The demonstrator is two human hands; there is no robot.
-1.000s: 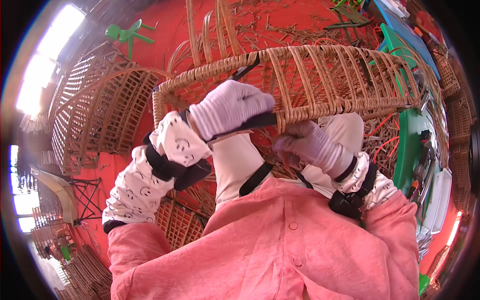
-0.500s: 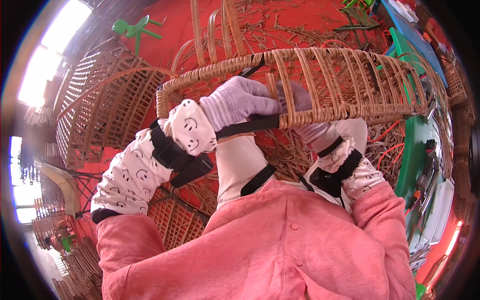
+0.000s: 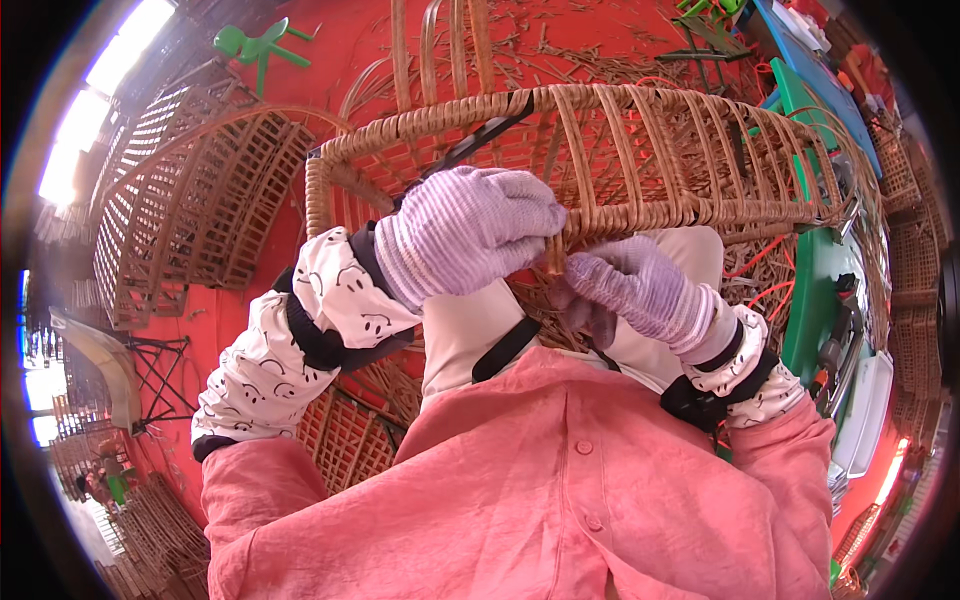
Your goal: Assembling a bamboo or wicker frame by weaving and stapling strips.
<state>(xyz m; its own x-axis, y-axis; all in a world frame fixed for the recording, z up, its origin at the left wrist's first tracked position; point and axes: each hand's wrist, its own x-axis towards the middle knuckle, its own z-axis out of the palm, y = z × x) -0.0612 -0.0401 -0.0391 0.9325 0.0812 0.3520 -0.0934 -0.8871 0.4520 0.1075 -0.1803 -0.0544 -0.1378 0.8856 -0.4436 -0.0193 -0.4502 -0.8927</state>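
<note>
A long woven rattan basket [image 3: 690, 212] lies across my lap, its rim wrapped in strips at spaced intervals. My left hand [image 3: 475, 230], in a lilac knit glove, is closed over the near rim at the point where the wrapping ends. Just beneath its fingertips the short end of a rattan strip [image 3: 554, 258] sticks down. Right beside that end is my right hand [image 3: 635, 290], gloved alike, with fingers curled together below the rim. Whatever those fingers pinch, if anything, is hidden.
Tall rattan uprights [image 3: 478, 45] rise from the far rim. Stacked lattice baskets [image 3: 190, 200] stand at left, near a green stool [image 3: 262, 45]. Strip offcuts litter the red floor [image 3: 340, 40]. On the right, a green board [image 3: 812, 310] adjoins tools and a white tray [image 3: 872, 415].
My right hand has come out from inside the basket to below the near rim. The strip end now points down instead of up. My left hand has moved slightly right and down along the rim.
</note>
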